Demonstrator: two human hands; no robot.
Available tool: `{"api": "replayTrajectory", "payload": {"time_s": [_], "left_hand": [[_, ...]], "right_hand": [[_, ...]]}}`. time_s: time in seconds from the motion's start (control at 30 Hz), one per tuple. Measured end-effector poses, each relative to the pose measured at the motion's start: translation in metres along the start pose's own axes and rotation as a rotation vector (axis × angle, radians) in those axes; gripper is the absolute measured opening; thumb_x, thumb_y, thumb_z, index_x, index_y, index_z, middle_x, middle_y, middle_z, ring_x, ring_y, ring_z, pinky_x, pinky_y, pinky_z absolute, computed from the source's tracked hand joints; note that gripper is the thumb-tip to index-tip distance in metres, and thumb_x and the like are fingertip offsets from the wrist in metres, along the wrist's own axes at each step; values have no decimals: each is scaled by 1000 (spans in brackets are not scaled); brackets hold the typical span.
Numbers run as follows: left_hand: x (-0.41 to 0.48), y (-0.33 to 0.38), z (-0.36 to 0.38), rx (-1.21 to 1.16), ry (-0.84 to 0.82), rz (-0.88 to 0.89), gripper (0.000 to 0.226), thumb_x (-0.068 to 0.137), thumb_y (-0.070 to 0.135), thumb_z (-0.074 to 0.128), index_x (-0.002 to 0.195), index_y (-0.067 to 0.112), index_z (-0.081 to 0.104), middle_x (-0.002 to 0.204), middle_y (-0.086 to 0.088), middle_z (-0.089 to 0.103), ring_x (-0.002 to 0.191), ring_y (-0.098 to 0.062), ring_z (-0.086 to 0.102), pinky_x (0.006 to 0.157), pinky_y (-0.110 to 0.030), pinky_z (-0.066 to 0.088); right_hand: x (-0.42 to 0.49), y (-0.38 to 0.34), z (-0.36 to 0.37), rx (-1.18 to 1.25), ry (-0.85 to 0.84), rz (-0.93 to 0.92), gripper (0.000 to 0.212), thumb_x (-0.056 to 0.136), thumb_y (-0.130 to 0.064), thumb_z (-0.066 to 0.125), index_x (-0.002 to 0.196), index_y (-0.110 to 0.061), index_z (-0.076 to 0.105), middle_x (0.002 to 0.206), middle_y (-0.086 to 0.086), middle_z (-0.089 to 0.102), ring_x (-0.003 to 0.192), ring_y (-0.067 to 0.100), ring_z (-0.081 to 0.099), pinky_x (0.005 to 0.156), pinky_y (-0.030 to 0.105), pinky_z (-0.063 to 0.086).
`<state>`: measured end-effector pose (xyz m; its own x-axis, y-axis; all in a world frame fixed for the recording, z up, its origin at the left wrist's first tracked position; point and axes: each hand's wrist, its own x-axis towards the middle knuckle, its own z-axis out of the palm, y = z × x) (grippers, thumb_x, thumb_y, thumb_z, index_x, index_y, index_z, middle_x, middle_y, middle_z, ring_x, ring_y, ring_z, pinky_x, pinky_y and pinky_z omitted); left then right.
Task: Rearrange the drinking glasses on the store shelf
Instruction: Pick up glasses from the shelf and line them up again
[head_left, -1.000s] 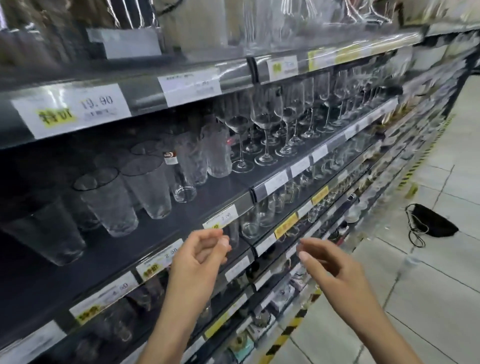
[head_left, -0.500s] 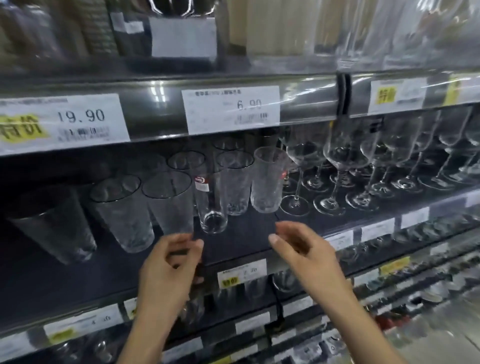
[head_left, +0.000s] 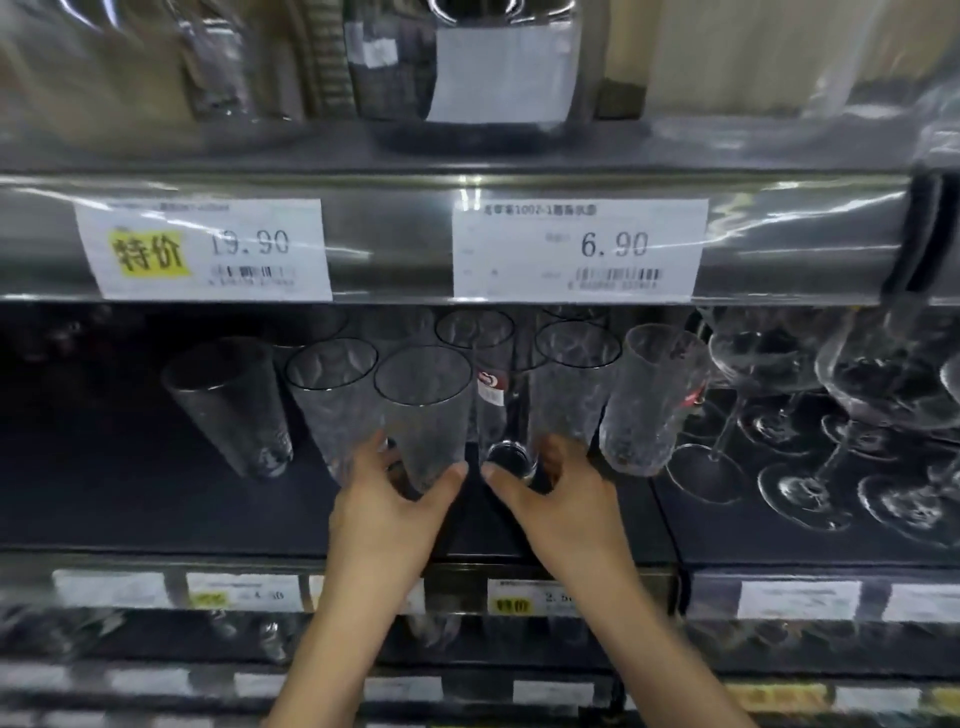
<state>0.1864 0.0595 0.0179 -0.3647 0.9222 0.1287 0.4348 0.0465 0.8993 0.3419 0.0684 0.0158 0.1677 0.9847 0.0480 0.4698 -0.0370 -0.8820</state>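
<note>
Left of the left grip (head_left: 389, 512) a dark tumbler (head_left: 228, 410) stands on the shelf (head_left: 156, 512). The left grip curls round the base of a textured tumbler (head_left: 418, 410). Just beside it, the right grip (head_left: 563, 512) clasps the base of a slim labelled glass (head_left: 493, 415). Wine glasses (head_left: 769, 374) stand to its right.

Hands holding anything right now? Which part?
Left hand grips the front textured tumbler near its base. Right hand appears to grip the slim labelled glass round its base, thumb on one side and fingers on the other.
</note>
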Motion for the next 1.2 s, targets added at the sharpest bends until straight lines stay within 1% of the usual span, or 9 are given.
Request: {"api": "replayTrajectory", "payload": {"time_s": [0.1, 0.23, 0.4, 0.57, 0.7, 0.8, 0.87, 1.03, 1.2], "left_hand": [[8, 2, 6, -6, -2, 8, 60, 77, 41, 80, 127, 20, 52, 98, 20, 58, 96, -5, 59, 75, -17, 43], [14, -3, 12, 17, 35, 41, 54, 76, 45, 79, 118, 18, 60, 105, 7, 70, 101, -13, 67, 84, -30, 54], [8, -7, 8, 32, 26, 60, 50, 77, 48, 78, 115, 21, 59, 103, 10, 71, 97, -10, 67, 86, -33, 56], [-2, -9, -3, -44, -73, 44, 51, 74, 36, 84, 115, 32, 53, 104, 22, 66, 95, 9, 62, 77, -4, 46], [1, 0, -5, -127, -158, 64, 53, 74, 27, 86, 108, 42, 48, 106, 23, 65, 95, 15, 61, 76, -3, 47], [4, 5, -3, -182, -170, 99, 55, 74, 21, 86, 106, 43, 46, 108, 22, 63, 91, 22, 58, 73, 2, 43], [4, 6, -1, -210, -146, 120, 58, 72, 20, 87, 110, 38, 47, 109, 18, 64, 93, 18, 60, 76, 0, 44], [-6, 6, -3, -345, -3, 201, 68, 62, 21, 91, 115, 27, 48, 109, 6, 64, 99, -1, 65, 84, -16, 49], [-43, 21, -29, -582, 80, 266, 77, 60, 38, 77, 127, 11, 51, 116, -11, 67, 106, -20, 68, 91, -33, 55]], "right_hand": [[6, -4, 4, -61, 58, -26, 45, 79, -54, 74, 112, -27, 60, 98, -13, 67, 101, 15, 65, 87, 33, 53], [6, -7, 5, -191, 141, -71, 57, 80, -58, 71, 118, -17, 59, 102, 2, 71, 100, 28, 66, 84, 40, 53], [1, 2, -4, -248, 138, -145, 56, 79, -64, 68, 114, -20, 60, 94, -4, 72, 91, 22, 68, 77, 34, 53], [-9, 13, -23, -54, 15, -87, 52, 75, -53, 78, 114, -32, 50, 98, -20, 63, 96, 9, 63, 79, 24, 47], [-4, 7, -23, 103, -70, -107, 63, 74, -46, 82, 125, -35, 47, 114, -20, 60, 105, -1, 58, 88, 20, 46], [0, 3, -20, 126, -68, -152, 50, 75, -42, 84, 112, -41, 50, 98, -27, 63, 91, -18, 57, 71, 3, 43], [0, 4, -22, 150, -56, -160, 48, 74, -41, 84, 112, -38, 55, 91, -26, 66, 87, -17, 59, 67, 2, 43], [-9, 6, -37, 280, -71, -223, 42, 72, -26, 87, 105, -35, 61, 94, -24, 71, 88, -5, 67, 78, 14, 50], [-30, -12, -60, 467, -253, -325, 42, 78, -10, 82, 107, -27, 57, 88, -11, 72, 83, 5, 70, 71, 17, 54]]}}
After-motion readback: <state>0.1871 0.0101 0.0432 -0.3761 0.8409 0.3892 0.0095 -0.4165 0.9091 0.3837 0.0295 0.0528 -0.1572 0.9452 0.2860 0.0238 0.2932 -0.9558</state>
